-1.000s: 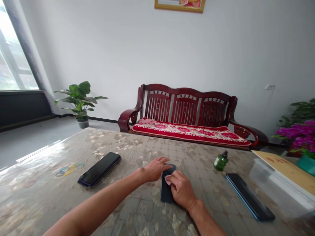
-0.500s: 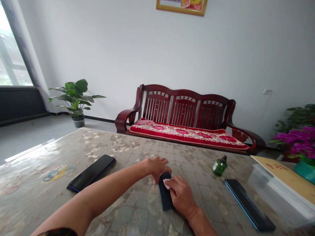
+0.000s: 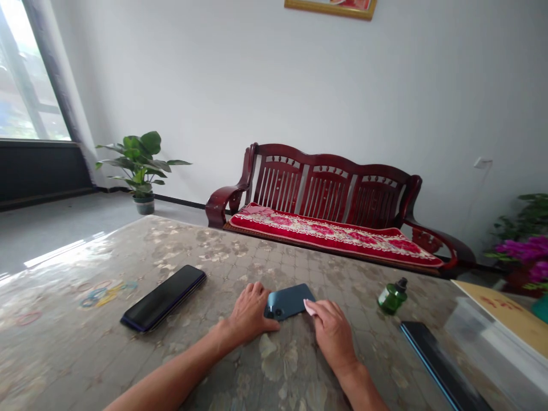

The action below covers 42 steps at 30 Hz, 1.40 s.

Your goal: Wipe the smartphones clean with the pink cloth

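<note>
A dark blue phone lies crosswise on the patterned tabletop, its camera end to the left. My left hand grips that end, thumb along the near edge and fingers at the far side. Between the thumb and fingers of my right hand is a small pale pink cloth, which touches the phone's right end. The other fingers of that hand are curled in.
A black phone and colored rubber bands lie to the left. On the right are a green bottle, another phone and a clear plastic box. A wooden bench stands beyond the table.
The middle phone has turned from lengthwise to crosswise. My left hand has moved from its far end to its left end, and my right hand with the cloth is at its right end.
</note>
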Tool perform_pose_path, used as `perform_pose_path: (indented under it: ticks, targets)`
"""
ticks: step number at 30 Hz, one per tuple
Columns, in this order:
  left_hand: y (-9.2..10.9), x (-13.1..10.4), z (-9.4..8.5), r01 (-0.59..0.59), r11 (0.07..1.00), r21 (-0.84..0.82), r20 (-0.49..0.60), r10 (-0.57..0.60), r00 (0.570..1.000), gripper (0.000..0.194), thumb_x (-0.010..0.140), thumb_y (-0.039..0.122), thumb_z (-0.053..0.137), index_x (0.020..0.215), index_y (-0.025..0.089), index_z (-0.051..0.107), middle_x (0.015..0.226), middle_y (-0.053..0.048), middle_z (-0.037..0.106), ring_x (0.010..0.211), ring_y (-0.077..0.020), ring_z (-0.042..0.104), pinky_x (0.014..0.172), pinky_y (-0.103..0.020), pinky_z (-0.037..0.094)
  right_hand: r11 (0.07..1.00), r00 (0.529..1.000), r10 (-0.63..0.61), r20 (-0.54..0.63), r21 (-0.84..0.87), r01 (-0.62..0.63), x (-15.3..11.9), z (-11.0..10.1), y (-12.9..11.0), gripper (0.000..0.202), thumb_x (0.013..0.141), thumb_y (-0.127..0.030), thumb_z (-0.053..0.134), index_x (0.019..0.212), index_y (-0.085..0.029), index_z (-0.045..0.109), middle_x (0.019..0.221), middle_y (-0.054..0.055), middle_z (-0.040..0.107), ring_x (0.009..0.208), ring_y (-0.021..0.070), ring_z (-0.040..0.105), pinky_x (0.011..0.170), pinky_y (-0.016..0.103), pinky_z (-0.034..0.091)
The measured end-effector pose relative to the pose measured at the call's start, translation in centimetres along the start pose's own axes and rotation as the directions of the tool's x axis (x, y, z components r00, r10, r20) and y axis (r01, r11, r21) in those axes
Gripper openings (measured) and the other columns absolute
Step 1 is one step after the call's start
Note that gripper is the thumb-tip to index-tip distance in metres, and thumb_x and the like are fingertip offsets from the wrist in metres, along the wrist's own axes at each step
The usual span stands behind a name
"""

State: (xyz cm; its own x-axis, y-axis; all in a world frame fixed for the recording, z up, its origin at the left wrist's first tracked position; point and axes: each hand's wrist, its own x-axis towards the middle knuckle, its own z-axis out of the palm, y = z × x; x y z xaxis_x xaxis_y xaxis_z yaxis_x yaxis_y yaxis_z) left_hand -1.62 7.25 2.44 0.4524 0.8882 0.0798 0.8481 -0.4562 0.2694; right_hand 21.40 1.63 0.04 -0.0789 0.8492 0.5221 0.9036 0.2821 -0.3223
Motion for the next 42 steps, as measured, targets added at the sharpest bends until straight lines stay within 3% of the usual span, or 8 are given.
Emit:
perform_pose_path:
  ticks: [12,17,23,31,38,42]
  targets:
    - [-1.2,1.0,0.6,-0.159,0.978,-0.137,0.000,0.161,0.987,0.055,0.064,0.043,0.081,0.110,0.021,0.060,0.114,-0.008,0.055,0.110,-0.0292,0.051,0.093,-0.035,0.044,0.973,0.977,0.026,0.213,-0.229,0.023,2.8,-0.9,-0.1,0.036,0.089,-0.005,0.046,0.103,-0.027,0.071,0.095,0.003,0.069,0.092,0.0198,0.059,0.084,0.030,0.041]
    - [-1.4,1.3,0.9,-0.169,0.972,-0.161,-0.018,0.168,0.986,0.061,0.060,0.043,0.084,0.114,0.024,0.061,0.113,-0.007,0.057,0.108,-0.0296,0.052,0.094,-0.036,0.044,0.973,0.973,0.005,0.232,-0.227,0.049,3.3,-0.1,-1.2,0.037,0.088,-0.002,0.044,0.099,-0.025,0.071,0.093,0.004,0.068,0.093,0.0190,0.058,0.084,0.028,0.042]
    - [-1.3,1.1,1.5,-0.103,0.982,-0.158,-0.077,0.092,0.993,0.061,0.059,0.044,0.085,0.110,0.022,0.062,0.110,-0.008,0.058,0.105,-0.0296,0.054,0.093,-0.037,0.044,0.985,0.961,-0.153,0.230,-0.040,0.166,2.2,1.6,-3.4,0.036,0.091,-0.003,0.042,0.099,-0.026,0.069,0.098,0.003,0.066,0.093,0.0188,0.057,0.082,0.028,0.043]
    - [-1.4,1.1,1.1,-0.115,0.979,-0.167,-0.068,0.105,0.992,0.059,0.057,0.047,0.086,0.105,0.022,0.062,0.109,-0.007,0.057,0.104,-0.0287,0.054,0.091,-0.035,0.044,0.986,0.989,0.021,0.148,-0.165,0.004,3.5,1.3,-0.7,0.037,0.088,0.000,0.042,0.095,-0.024,0.070,0.091,0.004,0.067,0.090,0.0202,0.056,0.083,0.029,0.041]
    - [-1.6,1.3,1.0,-0.148,0.974,-0.172,-0.068,0.139,0.988,0.057,0.057,0.045,0.085,0.103,0.021,0.062,0.105,-0.006,0.057,0.102,-0.0276,0.054,0.088,-0.034,0.045,0.990,0.972,-0.107,0.210,-0.068,0.124,3.4,2.9,-4.0,0.031,0.093,-0.005,0.044,0.095,-0.025,0.068,0.100,0.002,0.067,0.093,0.0177,0.057,0.082,0.027,0.040]
    - [-1.8,1.3,1.3,-0.150,0.974,-0.168,-0.068,0.140,0.988,0.059,0.057,0.047,0.085,0.105,0.021,0.063,0.106,-0.006,0.057,0.102,-0.0282,0.053,0.089,-0.034,0.045,0.984,0.976,-0.055,0.209,-0.153,0.088,3.5,2.4,-3.2,0.031,0.093,-0.005,0.046,0.097,-0.026,0.069,0.098,0.002,0.067,0.093,0.0181,0.056,0.083,0.027,0.040]
